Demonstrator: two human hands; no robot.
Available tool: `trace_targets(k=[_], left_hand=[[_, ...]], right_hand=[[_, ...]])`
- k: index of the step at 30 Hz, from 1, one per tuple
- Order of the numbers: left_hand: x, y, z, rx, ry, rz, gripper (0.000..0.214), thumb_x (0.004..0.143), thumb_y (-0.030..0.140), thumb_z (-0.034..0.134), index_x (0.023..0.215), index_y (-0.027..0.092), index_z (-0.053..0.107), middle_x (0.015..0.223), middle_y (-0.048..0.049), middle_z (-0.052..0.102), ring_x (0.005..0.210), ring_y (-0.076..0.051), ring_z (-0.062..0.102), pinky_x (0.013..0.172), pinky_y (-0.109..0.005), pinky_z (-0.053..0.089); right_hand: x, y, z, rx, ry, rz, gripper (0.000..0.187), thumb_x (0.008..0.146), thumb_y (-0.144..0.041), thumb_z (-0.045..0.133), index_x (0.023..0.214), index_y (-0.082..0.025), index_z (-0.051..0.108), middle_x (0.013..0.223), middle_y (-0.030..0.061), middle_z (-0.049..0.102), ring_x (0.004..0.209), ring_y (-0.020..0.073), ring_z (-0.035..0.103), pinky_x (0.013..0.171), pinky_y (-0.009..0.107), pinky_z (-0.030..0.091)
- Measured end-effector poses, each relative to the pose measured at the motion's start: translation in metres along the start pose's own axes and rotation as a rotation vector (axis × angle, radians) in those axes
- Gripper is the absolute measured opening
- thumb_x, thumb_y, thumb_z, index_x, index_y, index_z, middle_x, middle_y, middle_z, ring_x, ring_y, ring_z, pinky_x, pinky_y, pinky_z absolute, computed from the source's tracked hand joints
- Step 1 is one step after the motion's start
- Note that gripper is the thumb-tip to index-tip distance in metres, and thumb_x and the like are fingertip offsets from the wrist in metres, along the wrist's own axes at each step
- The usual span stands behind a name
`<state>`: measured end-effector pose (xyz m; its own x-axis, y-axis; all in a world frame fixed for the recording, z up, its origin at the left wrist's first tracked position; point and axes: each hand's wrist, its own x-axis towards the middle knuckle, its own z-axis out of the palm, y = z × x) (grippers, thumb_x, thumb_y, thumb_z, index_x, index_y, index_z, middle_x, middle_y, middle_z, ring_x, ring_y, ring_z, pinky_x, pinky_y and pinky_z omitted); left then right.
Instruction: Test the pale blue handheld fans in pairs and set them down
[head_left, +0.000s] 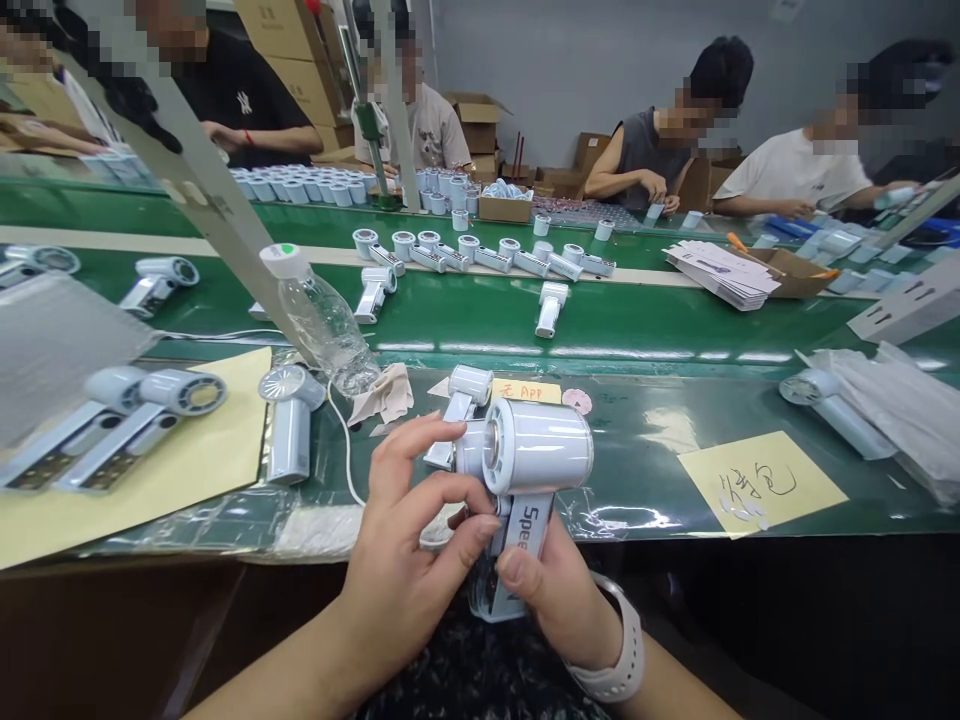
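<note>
We grip a pale blue handheld fan (534, 447) just above the front edge of the green workbench (637, 320), barrel up and handle, lettered "Spee", angled down toward us. Our left hand (412, 565) wraps closely round the neck, and our right hand (551, 600), a white watch strap (616, 650) at its wrist, closes on the handle. Just beyond stands a second fan (459, 410), beside a yellow note (525, 392) marked "App". To the left are a crumpled cloth (382, 393), a plastic bottle (326, 325) lying tilted and an upright fan (291, 425). (Co-workers (660, 130) sit across the belt, working among rows of fans (480, 255).)
</note>
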<state>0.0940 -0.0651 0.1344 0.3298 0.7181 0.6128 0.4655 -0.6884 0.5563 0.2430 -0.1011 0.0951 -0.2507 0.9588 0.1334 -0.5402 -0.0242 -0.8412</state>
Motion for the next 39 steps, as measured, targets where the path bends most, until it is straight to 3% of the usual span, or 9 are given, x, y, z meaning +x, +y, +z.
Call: trace_targets(k=[11,16,22,27,30,32,34,37,39], left_hand=[[-0.005,-0.002,0.005,-0.049,-0.018,-0.027,0.009,0.094,0.017,0.052,0.089,0.024,0.056,0.134,-0.0058,0.049,0.138,-0.027,0.037,0.111,-0.049,0.038],[-0.007,-0.004,0.009,-0.077,-0.07,-0.034,0.009,0.095,0.018,0.048,0.09,0.024,0.052,0.138,-0.006,0.047,0.141,-0.023,0.033,0.115,-0.044,0.035],[-0.009,-0.006,0.01,-0.021,-0.06,0.043,0.012,0.094,0.013,0.047,0.088,0.023,0.047,0.142,-0.0095,0.044,0.145,-0.026,0.027,0.114,-0.048,0.035],[-0.007,-0.003,0.002,-0.106,0.007,-0.039,0.012,0.097,0.016,0.044,0.088,0.023,0.048,0.137,-0.0074,0.048,0.141,-0.022,0.035,0.113,-0.041,0.037],[-0.003,-0.004,-0.003,-0.189,0.104,-0.132,0.015,0.098,0.021,0.045,0.084,0.023,0.05,0.122,-0.0058,0.055,0.122,-0.019,0.051,0.099,-0.034,0.047],[-0.001,-0.008,-0.004,-0.311,0.162,-0.179,0.013,0.098,0.023,0.048,0.085,0.023,0.051,0.104,-0.004,0.058,0.101,-0.016,0.058,0.087,-0.029,0.051],[-0.001,-0.014,-0.005,-0.512,0.177,-0.234,0.011,0.098,0.024,0.051,0.087,0.023,0.051,0.088,-0.001,0.057,0.08,-0.013,0.059,0.073,-0.026,0.053],[-0.003,-0.025,-0.007,-0.756,0.148,-0.37,0.015,0.096,0.027,0.056,0.083,0.021,0.051,0.079,0.0007,0.054,0.063,-0.01,0.054,0.055,-0.021,0.049],[-0.004,-0.032,-0.009,-0.789,0.172,-0.433,0.015,0.093,0.028,0.061,0.084,0.022,0.051,0.076,0.0011,0.056,0.062,-0.011,0.055,0.053,-0.021,0.049]], right_hand=[[0.001,-0.006,0.006,-0.098,0.025,-0.065,0.041,0.088,-0.048,0.069,0.121,-0.027,0.055,0.111,0.0041,0.065,0.104,0.0202,0.06,0.097,0.034,0.048],[0.001,-0.003,0.006,-0.053,0.008,-0.033,0.049,0.087,-0.048,0.07,0.127,-0.027,0.052,0.121,0.0061,0.064,0.113,0.0226,0.06,0.1,0.036,0.048],[0.001,-0.002,0.004,0.057,-0.01,-0.01,0.049,0.088,-0.047,0.069,0.13,-0.027,0.053,0.134,0.0067,0.061,0.122,0.0245,0.057,0.108,0.039,0.041],[0.0,0.002,0.005,0.141,0.012,0.067,0.046,0.085,-0.055,0.067,0.115,-0.021,0.06,0.108,0.0102,0.072,0.099,0.0268,0.068,0.092,0.042,0.051],[0.001,0.002,0.002,0.125,0.022,0.138,0.05,0.082,-0.061,0.066,0.11,-0.019,0.06,0.096,0.0102,0.072,0.088,0.0256,0.069,0.079,0.039,0.054],[0.004,-0.007,-0.007,-0.002,0.031,0.164,0.055,0.08,-0.061,0.069,0.115,-0.02,0.058,0.1,0.0106,0.07,0.089,0.0252,0.068,0.079,0.04,0.055],[0.009,-0.024,-0.028,-0.299,0.088,0.166,0.063,0.078,-0.057,0.073,0.127,-0.022,0.054,0.111,0.0125,0.068,0.094,0.0268,0.067,0.085,0.045,0.054],[0.018,-0.056,-0.084,-1.007,0.374,0.155,0.091,0.072,-0.05,0.078,0.149,-0.028,0.035,0.133,0.0155,0.057,0.109,0.0341,0.061,0.095,0.057,0.047],[0.022,-0.078,-0.134,-1.442,0.503,0.211,0.087,0.074,-0.047,0.073,0.15,-0.024,0.038,0.134,0.0186,0.055,0.116,0.0401,0.057,0.095,0.06,0.045]])
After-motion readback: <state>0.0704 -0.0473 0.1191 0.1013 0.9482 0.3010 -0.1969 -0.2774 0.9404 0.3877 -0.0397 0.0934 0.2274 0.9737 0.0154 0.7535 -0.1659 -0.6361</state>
